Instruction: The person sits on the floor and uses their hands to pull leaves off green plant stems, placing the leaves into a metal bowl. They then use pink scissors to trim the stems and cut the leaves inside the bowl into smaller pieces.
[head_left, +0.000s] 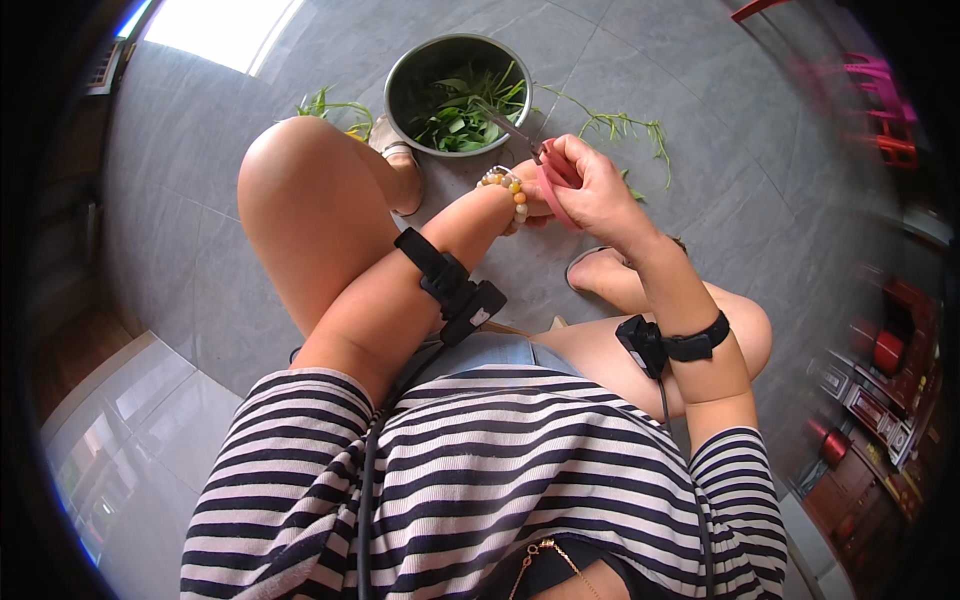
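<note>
My right hand (600, 191) grips a pair of scissors by its red handles (556, 180). The dark scissor blades (510, 126) point up and left, over the rim of a round metal pot (388, 112). Cut green leaves and stems (465, 112) lie inside that pot. My left hand (531, 191) reaches across to the scissors and is close against the right hand; its fingers are mostly hidden behind the handles, so what it holds is not visible. A beaded bracelet (519, 196) circles the left wrist.
Thin green stems (619, 124) lie on the grey tiled floor (697, 112) right of the pot. More greens (330, 109) are at its left, partly behind my knee. My sandalled feet flank the space below the pot. Blurred pink and red objects (877, 105) stand far right.
</note>
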